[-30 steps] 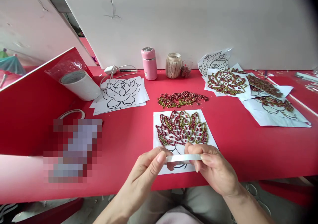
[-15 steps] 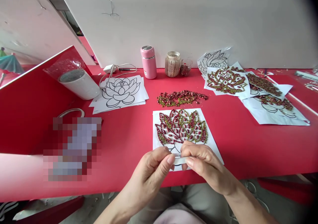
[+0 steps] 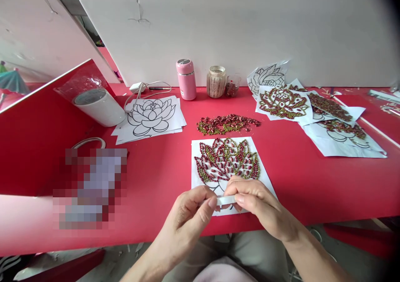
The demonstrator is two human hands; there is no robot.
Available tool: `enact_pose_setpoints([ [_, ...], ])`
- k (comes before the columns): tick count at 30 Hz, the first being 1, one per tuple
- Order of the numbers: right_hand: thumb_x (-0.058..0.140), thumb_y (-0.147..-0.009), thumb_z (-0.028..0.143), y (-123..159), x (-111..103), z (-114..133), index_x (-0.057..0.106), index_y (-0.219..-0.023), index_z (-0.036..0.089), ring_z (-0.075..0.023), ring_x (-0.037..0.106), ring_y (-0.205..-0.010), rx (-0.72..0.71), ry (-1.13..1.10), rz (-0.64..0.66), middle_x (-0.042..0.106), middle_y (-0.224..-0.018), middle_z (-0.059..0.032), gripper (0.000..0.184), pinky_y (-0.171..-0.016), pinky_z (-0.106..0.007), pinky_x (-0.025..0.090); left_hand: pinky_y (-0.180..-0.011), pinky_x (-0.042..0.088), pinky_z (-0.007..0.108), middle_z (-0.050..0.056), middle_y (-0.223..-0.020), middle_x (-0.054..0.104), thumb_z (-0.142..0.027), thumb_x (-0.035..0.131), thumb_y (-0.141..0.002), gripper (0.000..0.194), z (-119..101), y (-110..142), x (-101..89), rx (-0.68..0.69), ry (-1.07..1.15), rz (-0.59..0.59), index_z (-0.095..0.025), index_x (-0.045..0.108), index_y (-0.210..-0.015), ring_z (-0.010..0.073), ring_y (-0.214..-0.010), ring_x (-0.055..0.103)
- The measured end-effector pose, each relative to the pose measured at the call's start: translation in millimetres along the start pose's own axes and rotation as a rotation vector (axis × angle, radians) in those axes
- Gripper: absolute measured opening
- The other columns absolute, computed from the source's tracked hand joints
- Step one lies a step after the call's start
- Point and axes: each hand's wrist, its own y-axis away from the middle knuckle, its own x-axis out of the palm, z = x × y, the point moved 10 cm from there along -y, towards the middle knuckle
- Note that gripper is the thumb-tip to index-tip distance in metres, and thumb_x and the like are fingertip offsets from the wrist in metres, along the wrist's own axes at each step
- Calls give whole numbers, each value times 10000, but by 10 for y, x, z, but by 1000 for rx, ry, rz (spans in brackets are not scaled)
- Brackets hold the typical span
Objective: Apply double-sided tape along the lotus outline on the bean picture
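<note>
My left hand [image 3: 193,213] and my right hand [image 3: 258,202] are both closed, pinching opposite ends of a short white strip of tape [image 3: 226,200]. They hold it level over the lower part of a white sheet [image 3: 197,148]. On that sheet is a lotus outline whose upper petals carry red beans and green beans [image 3: 228,159]. Black lines of the lower petals show bare beneath my fingers, which partly hide them. Just beyond the sheet lies a loose pile of red and green beans [image 3: 226,124].
Printed lotus sheets [image 3: 151,117] lie at the left, by a white cylinder [image 3: 100,107] and a tape roll [image 3: 93,140]. A pink flask [image 3: 186,79], a glass jar [image 3: 216,81] and a small cup of beans [image 3: 232,88] stand behind. Bean-covered sheets [image 3: 340,138] overlap at the right.
Both hands keep their pinch on the strip of tape. The strip now faces up flatter and straighter, and the right hand has shifted slightly to the left.
</note>
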Motion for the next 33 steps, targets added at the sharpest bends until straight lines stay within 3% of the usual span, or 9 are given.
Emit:
enact_pose_setpoints([
  [5, 394, -762, 151, -25, 31, 90, 500, -658, 173, -120, 401, -659, -14, 145, 29, 440, -636, 13, 150, -619, -235, 323, -510, 276, 204, -44, -598, 391, -405, 410, -844, 292, -80, 19, -12, 39, -151, -9, -170, 471, -681, 77, -560, 316],
  [11, 371, -709, 23, -18, 81, 96, 559, -671, 168, -124, 481, -712, 4, 304, 98, 547, -713, -4, 240, -650, -231, 362, -482, 242, 199, -55, -571, 363, -370, 426, -835, 278, -99, 36, -27, 16, -304, 27, -170, 458, -645, 69, -537, 294],
  [15, 344, -719, 4, 29, -5, 39, 637, -860, 206, -114, 529, -801, 54, 146, 72, 617, -842, 18, 383, -721, -213, 393, -458, 220, 205, -62, -562, 323, -412, 401, -838, 310, -12, 42, -32, -80, -229, 83, -175, 444, -644, 69, -519, 256],
  [17, 376, -774, 63, 41, -7, 54, 642, -901, 209, -120, 537, -828, 64, 67, 79, 627, -875, 18, 329, -741, -217, 396, -462, 222, 208, -61, -561, 324, -433, 398, -834, 325, 8, 38, -18, -95, -222, 108, -174, 447, -643, 71, -522, 256],
  [21, 503, -782, 147, 18, -20, 69, 627, -788, 178, -110, 522, -740, 99, 103, 45, 601, -756, 21, 128, -685, -200, 388, -464, 209, 214, -62, -562, 303, -457, 399, -828, 345, 24, 13, -25, -108, -236, 97, -172, 442, -639, 70, -524, 241],
  [28, 427, -730, 10, 12, 28, 6, 592, -779, 184, -92, 516, -756, 121, 60, 67, 598, -782, 43, 245, -676, -175, 381, -473, 202, 212, -61, -554, 313, -476, 395, -824, 366, 39, -18, -42, -135, -240, 101, -160, 489, -665, 71, -531, 243],
  [33, 503, -753, 112, 12, 14, -4, 596, -741, 160, -109, 504, -719, 148, 37, 56, 575, -733, 19, 106, -671, -200, 387, -465, 209, 207, -61, -560, 298, -480, 388, -825, 370, 49, -18, -21, -142, -274, 117, -167, 442, -635, 68, -528, 238],
])
